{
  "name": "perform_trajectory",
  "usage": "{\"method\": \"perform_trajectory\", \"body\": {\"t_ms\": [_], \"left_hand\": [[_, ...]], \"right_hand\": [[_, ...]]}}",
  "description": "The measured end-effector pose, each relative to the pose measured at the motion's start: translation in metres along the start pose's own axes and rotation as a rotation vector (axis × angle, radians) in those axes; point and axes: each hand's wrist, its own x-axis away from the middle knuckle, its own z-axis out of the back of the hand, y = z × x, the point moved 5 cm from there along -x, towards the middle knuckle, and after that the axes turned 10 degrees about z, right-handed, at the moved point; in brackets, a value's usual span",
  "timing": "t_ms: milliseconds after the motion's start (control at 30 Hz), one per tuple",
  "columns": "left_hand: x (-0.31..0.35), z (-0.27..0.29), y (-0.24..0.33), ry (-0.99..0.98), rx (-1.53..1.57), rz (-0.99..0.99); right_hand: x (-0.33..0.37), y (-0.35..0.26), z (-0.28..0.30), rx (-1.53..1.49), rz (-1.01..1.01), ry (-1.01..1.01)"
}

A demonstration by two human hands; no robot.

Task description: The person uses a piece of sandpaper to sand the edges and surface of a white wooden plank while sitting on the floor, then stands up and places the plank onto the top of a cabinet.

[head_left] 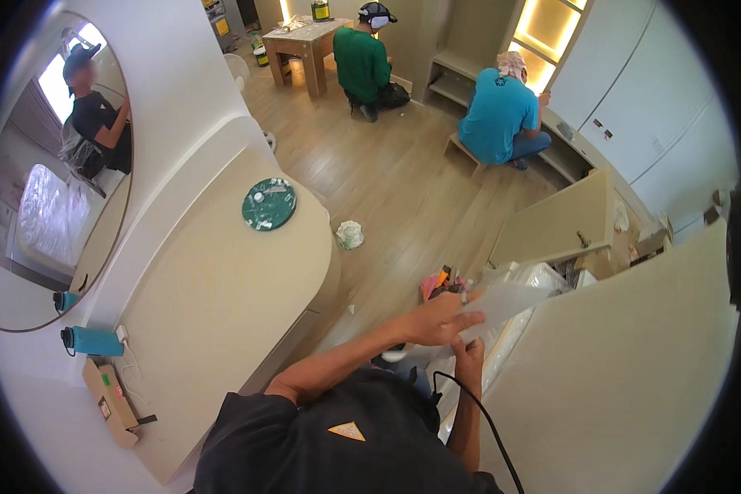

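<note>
1. Clock directions run from the hands. The sheet (514, 301), thin and translucent, reaches out at 2 o'clock, with a pale panel (617, 370) beyond at 3 to 4.
2. The left hand (445, 319) has its grip on the sheet, thumb on top. The right hand (469, 356), just below at 6, has a narrow grip, pinching the sheet's near edge; how firmly, I cannot tell.
3. Uneven pulling between the two grips could tear or crease the sheet, or slip it from that small pinch.
4. The black cord (493, 426) at 5 crosses the right forearm; a wide swing could snag it.
5. Tools (445, 277) lie near 12; a drooping sheet might catch there.
</note>
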Motion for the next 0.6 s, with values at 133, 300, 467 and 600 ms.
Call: {"method": "perform_trajectory", "body": {"t_ms": [133,300,467,600], "left_hand": [[-0.065,0.025,-0.005,0.209,0.321,-0.029],[-0.129,0.040,-0.009,0.287,0.085,-0.211],[-0.196,0.042,0.015,0.080,-0.398,-0.531],[-0.252,0.071,0.005,0.115,-0.368,-0.642]], "right_hand": [[-0.103,-0.024,0.033,-0.136,0.135,-0.269],[-0.174,-0.010,0.058,0.093,0.092,-0.281],[-0.216,0.032,0.050,-0.049,-0.024,-0.064],[-0.268,0.065,0.064,-0.074,-0.038,-0.002]]}}
